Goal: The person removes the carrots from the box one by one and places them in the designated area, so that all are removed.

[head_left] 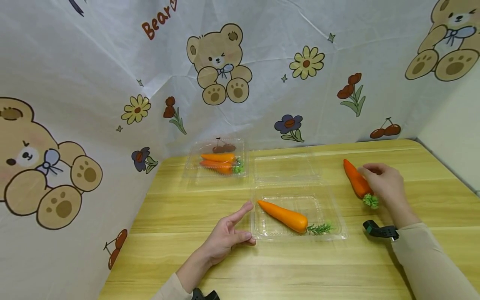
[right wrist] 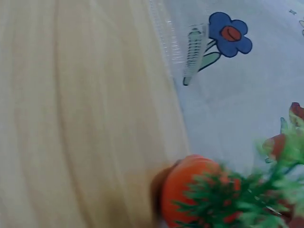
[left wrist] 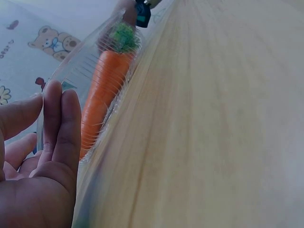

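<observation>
An open clear plastic clamshell box [head_left: 300, 239] lies on the table with an orange toy carrot [head_left: 283, 215] inside, its green top to the right. At the box's left edge is my left hand [head_left: 221, 240], fingers extended and fingertips right at the rim. In the left wrist view the same carrot [left wrist: 102, 90] shows through the ribbed plastic wall. To the right of the box, my right hand [head_left: 386, 185] holds a redder carrot [head_left: 354, 178] from its right side, with the thumb hidden. Its crown [right wrist: 185, 190] and leafy green top [right wrist: 223, 199] fill the bottom of the right wrist view.
Behind the open box stands its raised clear lid [head_left: 286, 166]. A closed clear box [head_left: 192, 162] with two carrots [head_left: 219, 158] sits at the back left. A bear-patterned cloth [head_left: 262, 83] rises behind the wooden table [head_left: 168, 233].
</observation>
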Available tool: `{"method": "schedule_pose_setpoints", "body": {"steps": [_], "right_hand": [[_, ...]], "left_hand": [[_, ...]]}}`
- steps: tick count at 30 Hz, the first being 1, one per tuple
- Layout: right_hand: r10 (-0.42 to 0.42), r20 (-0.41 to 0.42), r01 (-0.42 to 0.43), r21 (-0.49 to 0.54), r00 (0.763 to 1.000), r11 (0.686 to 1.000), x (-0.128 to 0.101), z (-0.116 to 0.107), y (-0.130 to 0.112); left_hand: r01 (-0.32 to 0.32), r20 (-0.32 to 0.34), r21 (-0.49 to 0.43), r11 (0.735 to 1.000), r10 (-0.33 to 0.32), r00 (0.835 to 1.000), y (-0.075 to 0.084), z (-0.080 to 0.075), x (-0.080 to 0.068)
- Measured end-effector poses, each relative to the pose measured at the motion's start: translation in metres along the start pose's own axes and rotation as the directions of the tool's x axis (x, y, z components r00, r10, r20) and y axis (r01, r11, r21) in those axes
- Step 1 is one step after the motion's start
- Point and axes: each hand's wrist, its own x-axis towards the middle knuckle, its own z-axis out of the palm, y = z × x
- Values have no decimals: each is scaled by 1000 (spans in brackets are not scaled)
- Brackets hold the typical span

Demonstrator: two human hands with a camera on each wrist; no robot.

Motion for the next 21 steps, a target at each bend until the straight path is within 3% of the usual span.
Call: {"method": "schedule_pose_setpoints", "body": {"steps": [6,12,21], "right_hand": [[-47,-12,46,-9,999,999,-5,-13,-10],[-148,1,148,-38,989,988,-16,-20,-30],[-340,51,341,-25,939,940,-38,-15,-67]], "left_hand": [[-3,8,-8,1000,3,1000,-1,0,-1],[15,7,1,1000,-15,1000,0,0,0],[5,7,2,1000,-5,1000,-1,-1,0]]}}
